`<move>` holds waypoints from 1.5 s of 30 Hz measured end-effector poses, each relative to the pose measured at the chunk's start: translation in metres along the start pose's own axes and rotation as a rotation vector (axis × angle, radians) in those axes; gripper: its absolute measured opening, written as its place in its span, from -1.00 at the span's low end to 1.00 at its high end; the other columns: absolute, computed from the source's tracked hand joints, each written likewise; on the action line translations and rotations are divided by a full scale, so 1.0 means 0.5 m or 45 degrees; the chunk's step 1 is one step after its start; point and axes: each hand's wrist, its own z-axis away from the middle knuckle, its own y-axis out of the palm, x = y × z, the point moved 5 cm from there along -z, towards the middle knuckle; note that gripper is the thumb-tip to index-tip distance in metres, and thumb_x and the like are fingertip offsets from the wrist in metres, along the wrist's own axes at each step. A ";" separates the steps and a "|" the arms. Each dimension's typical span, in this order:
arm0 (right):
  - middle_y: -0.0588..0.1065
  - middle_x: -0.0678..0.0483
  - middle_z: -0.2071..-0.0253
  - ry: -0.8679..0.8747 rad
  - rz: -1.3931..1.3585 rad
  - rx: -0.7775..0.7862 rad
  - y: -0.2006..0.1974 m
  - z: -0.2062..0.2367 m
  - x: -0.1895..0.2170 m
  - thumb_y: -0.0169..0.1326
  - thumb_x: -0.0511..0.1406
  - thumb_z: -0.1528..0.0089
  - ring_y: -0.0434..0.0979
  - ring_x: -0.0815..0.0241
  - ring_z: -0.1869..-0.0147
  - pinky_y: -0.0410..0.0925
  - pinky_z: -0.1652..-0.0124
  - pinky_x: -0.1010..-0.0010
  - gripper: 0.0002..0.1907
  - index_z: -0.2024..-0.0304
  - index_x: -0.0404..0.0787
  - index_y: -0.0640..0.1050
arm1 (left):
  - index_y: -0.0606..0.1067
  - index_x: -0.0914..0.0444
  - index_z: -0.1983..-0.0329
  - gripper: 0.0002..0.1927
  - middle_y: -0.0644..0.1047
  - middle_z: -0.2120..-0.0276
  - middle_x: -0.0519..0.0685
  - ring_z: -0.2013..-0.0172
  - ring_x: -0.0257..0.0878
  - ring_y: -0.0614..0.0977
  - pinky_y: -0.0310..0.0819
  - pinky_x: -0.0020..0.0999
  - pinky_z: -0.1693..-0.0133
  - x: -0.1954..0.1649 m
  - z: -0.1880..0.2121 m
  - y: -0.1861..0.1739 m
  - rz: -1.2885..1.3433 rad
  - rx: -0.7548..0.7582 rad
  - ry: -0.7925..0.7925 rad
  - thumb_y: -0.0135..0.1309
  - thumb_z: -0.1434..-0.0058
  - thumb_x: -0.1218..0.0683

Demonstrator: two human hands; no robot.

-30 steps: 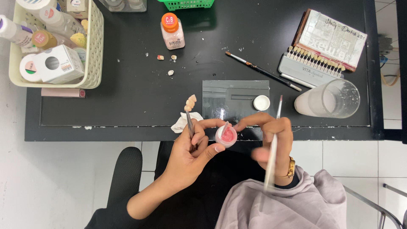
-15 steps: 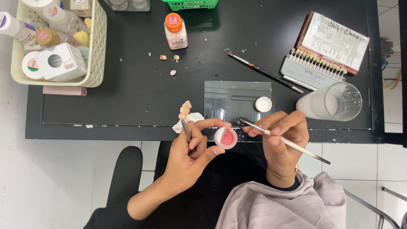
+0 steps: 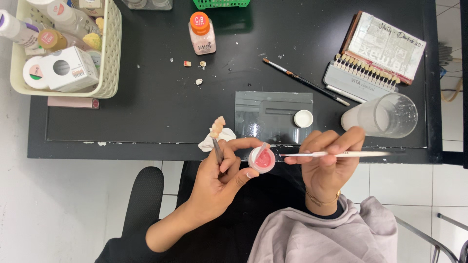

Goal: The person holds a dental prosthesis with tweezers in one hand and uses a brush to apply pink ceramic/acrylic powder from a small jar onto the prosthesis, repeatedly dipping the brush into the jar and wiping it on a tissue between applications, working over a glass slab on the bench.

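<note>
- The left hand, low in the centre of the frame, is curled closed around two things at once — a small round jar of pink paste pinched between thumb and fingertips, and a thin metal holder gripped deeper in the fingers.
- That holder points up the frame and carries a short row of tooth-shaped pieces at its tip, just over a crumpled white tissue at the table's near edge.
- The right hand, just right of centre, is closed in a pen grip on a slim white brush lying almost level — its tip just beside the jar's right rim; whether it touches I cannot tell.
- Above the hands, mid-frame: a glass slab with a small white lid on it.
- Right side: a frosted cup, a tooth shade guide and a second, dark brush.
- Upper left: a cream basket full of bottles; top centre, an orange-capped bottle.
</note>
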 end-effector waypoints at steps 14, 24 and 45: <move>0.38 -0.03 0.47 0.070 0.099 0.071 0.016 -0.020 0.016 0.05 -0.35 -0.39 0.28 0.27 0.44 0.26 0.44 0.55 -0.73 0.11 -0.09 0.18 | 0.01 0.37 -0.57 -0.15 0.61 -0.13 0.00 0.52 -0.44 0.10 0.25 -0.59 0.45 -0.007 0.005 0.010 -0.302 0.183 0.148 0.20 -0.33 0.24; 0.38 -0.06 0.48 0.103 0.172 0.238 0.016 -0.040 0.034 0.03 -0.44 -0.33 0.26 0.27 0.42 0.33 0.43 0.51 -0.71 0.11 -0.12 0.18 | 0.37 0.36 -0.25 -0.50 0.62 -0.08 -0.14 0.55 -0.44 0.18 0.22 -0.56 0.50 -0.032 -0.009 0.017 -0.397 0.231 0.010 0.21 -0.26 0.24; 0.38 -0.09 0.49 0.117 0.161 0.392 0.011 -0.059 0.041 -0.03 -0.47 -0.31 0.25 0.28 0.40 0.54 0.43 0.47 -0.75 0.15 -0.16 0.16 | 0.46 0.25 -0.21 -0.58 0.39 0.47 -0.21 0.55 -0.44 0.19 0.24 -0.54 0.44 -0.037 -0.011 0.023 -0.399 0.285 -0.063 0.22 -0.29 0.19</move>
